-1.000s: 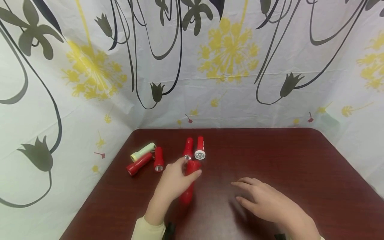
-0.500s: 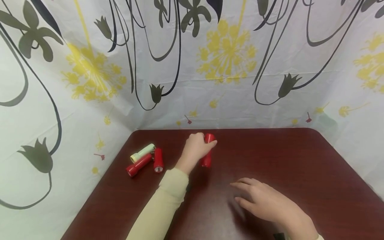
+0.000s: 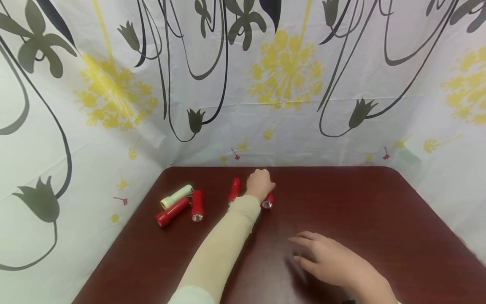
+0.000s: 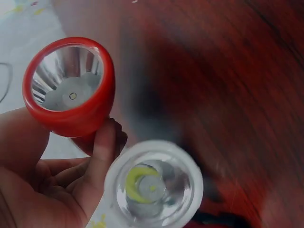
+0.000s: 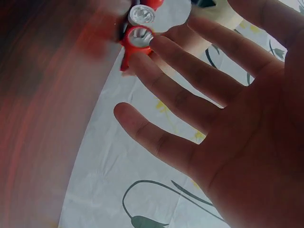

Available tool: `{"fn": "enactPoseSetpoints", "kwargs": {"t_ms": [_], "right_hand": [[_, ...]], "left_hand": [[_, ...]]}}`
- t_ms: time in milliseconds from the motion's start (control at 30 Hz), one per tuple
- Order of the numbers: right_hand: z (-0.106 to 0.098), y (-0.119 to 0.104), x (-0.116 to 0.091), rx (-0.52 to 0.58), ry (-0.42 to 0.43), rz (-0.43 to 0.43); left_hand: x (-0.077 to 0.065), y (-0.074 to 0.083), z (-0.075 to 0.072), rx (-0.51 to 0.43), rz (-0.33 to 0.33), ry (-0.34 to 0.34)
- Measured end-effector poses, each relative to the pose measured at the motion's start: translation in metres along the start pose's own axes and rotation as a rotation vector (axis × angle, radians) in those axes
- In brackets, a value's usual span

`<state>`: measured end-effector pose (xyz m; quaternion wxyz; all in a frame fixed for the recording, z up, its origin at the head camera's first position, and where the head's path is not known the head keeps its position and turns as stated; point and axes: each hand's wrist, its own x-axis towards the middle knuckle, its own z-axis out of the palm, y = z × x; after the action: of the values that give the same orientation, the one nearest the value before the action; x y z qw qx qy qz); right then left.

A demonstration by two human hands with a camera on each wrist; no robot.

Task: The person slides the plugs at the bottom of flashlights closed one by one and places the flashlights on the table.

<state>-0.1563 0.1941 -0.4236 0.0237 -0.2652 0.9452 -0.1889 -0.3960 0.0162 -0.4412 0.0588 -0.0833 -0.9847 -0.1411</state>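
Flashlight (image 4: 153, 219), white-rimmed, sits near left hand (image 3: 260, 183) gripping red torch (image 4: 71, 88); right hand (image 3: 326, 257) is loosely spread.

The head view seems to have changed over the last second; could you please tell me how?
The left hand carried the red flashlight away from the person and to the right, beside the white-rimmed flashlight, and still holds it; its lens now shows. The right hand and the three flashlights at left stayed put.
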Motion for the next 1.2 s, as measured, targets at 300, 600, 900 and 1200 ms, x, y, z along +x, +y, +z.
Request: {"fn": "enactPoseSetpoints", "kwargs": {"t_ms": [300,600,900,1200], "right_hand": [[0.002,0.004,-0.003,0.011,-0.006,0.018],[0.005,0.008,-0.002,0.045,-0.034,0.034],[0.005,0.012,0.002,0.027,-0.011,0.017],[0.003,0.023,0.004,0.003,0.041,0.038]], "left_hand": [[0.015,0.011,0.013,0.093,-0.005,-0.014],[0.022,0.012,0.010,0.152,-0.016,-0.024],[0.020,0.018,-0.005,0.282,0.044,-0.008],[-0.020,0.020,-0.055,0.293,0.117,0.084]]}}
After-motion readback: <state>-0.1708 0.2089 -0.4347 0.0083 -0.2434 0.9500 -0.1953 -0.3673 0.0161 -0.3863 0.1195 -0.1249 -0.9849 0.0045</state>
